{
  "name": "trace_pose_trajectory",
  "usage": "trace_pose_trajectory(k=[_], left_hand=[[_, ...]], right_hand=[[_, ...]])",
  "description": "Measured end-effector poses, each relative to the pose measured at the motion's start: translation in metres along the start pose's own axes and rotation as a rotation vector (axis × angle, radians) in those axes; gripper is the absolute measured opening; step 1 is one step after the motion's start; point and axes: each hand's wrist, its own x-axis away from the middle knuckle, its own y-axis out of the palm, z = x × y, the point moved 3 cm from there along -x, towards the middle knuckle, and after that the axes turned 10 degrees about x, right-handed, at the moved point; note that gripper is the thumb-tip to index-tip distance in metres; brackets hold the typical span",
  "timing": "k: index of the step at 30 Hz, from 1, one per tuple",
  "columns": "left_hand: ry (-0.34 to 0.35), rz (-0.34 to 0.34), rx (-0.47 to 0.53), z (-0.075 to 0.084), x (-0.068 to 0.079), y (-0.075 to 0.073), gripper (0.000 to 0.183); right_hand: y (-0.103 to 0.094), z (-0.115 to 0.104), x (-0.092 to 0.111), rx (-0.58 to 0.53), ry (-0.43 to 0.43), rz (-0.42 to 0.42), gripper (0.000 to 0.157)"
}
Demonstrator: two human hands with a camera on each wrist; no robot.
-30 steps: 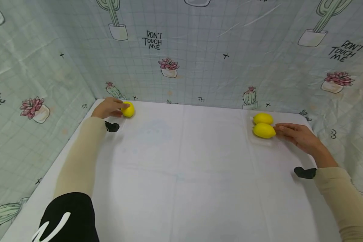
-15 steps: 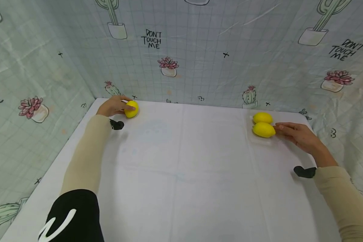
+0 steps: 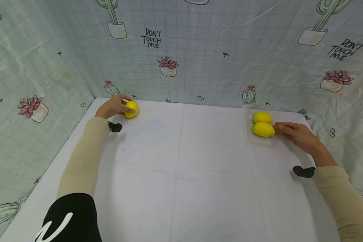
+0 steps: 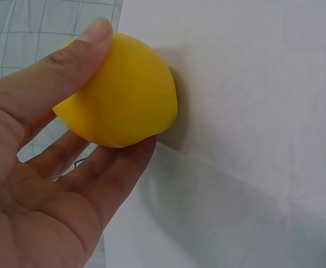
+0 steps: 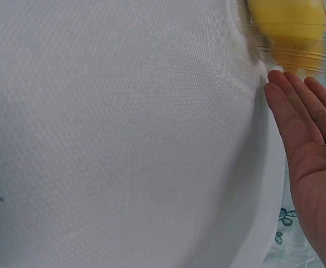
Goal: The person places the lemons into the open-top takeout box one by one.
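At the table's far left corner my left hand grips a yellow lemon, held between thumb and fingers. The left wrist view shows the thumb across one side of that lemon and the fingers beneath it. At the far right, two more lemons, a rear one and a front one, lie side by side in a clear plastic container. My right hand is beside the container, its fingers straight and the fingertips at the container's wall; the right wrist view cuts off most of the thumb.
A white cloth-covered table spreads between both arms. Behind it and along the sides hangs a pale curtain printed with cacti, rising right at the table's edge.
My left hand has moved slightly right with its lemon, mostly in the first half second. The right hand and the two lemons in the container stay where they were.
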Motion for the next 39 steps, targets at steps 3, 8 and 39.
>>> trace_pose_trajectory(k=[3,8,39], left_hand=[[0.021,0.010,-0.046,0.000,-0.001,0.000,0.066],[0.019,0.078,-0.210,-0.001,-0.002,-0.005,0.068],[0.184,0.088,-0.494,0.020,0.011,0.004,0.064]], right_hand=[[0.000,0.001,0.001,-0.004,0.000,0.002,0.077],[0.000,0.001,0.000,0.016,-0.004,0.004,0.075],[-0.003,0.000,-0.003,0.054,-0.023,-0.005,0.076]])
